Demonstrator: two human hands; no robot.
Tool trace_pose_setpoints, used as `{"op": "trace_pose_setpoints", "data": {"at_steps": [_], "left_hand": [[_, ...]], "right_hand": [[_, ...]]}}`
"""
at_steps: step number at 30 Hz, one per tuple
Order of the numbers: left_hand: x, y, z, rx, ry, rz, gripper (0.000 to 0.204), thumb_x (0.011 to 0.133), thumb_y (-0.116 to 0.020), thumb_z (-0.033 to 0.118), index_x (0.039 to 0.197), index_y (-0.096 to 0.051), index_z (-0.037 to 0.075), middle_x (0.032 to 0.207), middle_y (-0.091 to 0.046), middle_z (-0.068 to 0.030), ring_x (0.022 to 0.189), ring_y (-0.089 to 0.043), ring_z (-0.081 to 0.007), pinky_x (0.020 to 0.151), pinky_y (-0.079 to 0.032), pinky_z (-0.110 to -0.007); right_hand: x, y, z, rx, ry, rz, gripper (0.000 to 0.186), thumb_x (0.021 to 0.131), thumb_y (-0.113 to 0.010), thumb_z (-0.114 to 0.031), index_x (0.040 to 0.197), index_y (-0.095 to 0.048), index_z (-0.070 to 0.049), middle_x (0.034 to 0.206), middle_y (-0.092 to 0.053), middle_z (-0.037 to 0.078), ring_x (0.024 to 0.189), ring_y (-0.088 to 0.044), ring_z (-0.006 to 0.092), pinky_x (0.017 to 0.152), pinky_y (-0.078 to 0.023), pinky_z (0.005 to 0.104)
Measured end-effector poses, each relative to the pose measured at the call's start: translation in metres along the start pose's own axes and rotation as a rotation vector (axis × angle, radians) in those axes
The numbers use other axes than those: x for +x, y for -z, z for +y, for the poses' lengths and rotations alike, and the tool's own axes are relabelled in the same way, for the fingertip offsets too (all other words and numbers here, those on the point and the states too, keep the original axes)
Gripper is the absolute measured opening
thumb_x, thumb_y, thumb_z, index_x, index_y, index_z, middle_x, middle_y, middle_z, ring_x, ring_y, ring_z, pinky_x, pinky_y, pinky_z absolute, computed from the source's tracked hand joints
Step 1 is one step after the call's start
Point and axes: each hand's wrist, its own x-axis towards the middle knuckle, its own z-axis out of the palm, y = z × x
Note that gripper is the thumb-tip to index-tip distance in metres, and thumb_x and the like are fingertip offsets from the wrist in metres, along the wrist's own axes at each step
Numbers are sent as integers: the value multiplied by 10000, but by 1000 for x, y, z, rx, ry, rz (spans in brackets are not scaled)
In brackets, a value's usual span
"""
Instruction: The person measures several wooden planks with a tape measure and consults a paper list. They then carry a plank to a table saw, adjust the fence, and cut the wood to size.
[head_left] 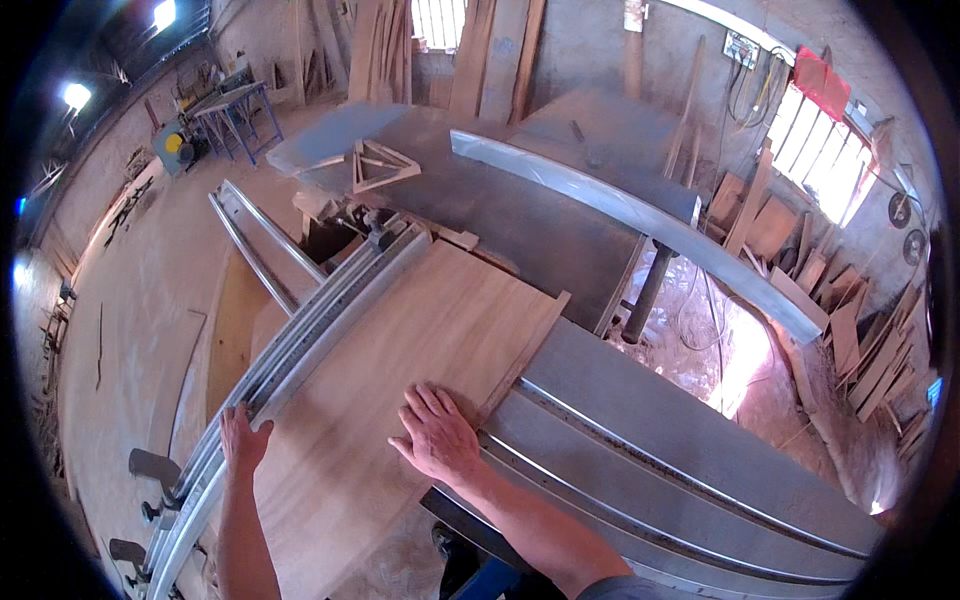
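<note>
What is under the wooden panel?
The grey metal table seems to run beneath the right edge of the wooden panel. The right hand rests on top. The panel covers whatever else lies underneath.

Wooden board [370,370] cut off below, sleeve [618,588] cropped, palm of right hand [437,437] hidden

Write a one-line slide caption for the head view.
Right hand spread on a wooden panel, left hand at the metal rail along its edge; a triangular wooden frame lies beyond.
</note>
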Motion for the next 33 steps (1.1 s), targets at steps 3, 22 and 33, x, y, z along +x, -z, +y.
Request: {"op": "trace_pose_setpoints", "data": {"at_steps": [3, 22, 33], "left_hand": [[-3, 4, 17, -3, 13, 26, 671, 642, -815, 273, 1172, -530, -23, 1109, -533, -186, 1108, -481, -368, 942, -420, -470], [7, -14, 8, 60, 36, 78, 543, 666, -791, 315, 1051, -549, 20, 1064, -538, -167, 1053, -499, -350, 908, -425, -475], [7, -12, 8, 15, 103, 49, 565, 687, -780, 317, 1103, -554, 8, 1128, -536, -172, 1109, -485, -353, 939, -418, -473]], "right_hand": [[0, -2, 3, 11, -18, -24, 497, 835, -650, -421, 1110, -592, -11, 1319, -506, 185, 1290, -411, 320, 1078, -322, 458], [8, -9, 4, 8, -35, -70, 492, 851, -637, -399, 1132, -586, 1, 1359, -485, 184, 1318, -383, 326, 1093, -297, 456], [11, -13, 4, 0, -49, -87, 484, 863, -619, -400, 1172, -569, -32, 1380, -478, 164, 1326, -386, 304, 1103, -289, 461]]}}
